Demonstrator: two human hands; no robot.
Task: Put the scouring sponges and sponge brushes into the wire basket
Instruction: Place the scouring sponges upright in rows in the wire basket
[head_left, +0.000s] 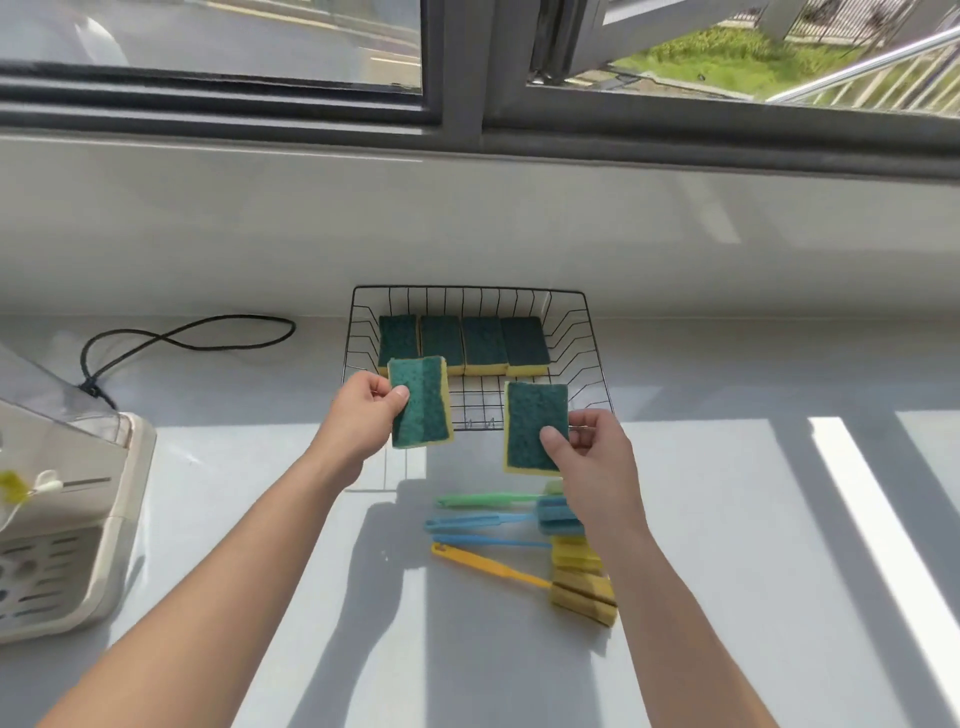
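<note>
Head view shows left hand and right hand, each grip clamped on a scouring sponge, above the wire basket near edge. Next both need lowering beside four sponges; sponge brushes wait on the table.

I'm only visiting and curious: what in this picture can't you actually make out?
- Brush heads, head view: partly hidden by the right hand, so their count is unsure.
- Front-left of the wire basket: covered by the left hand and its sponge.
- Beige appliance: cut off by the left edge.
</note>
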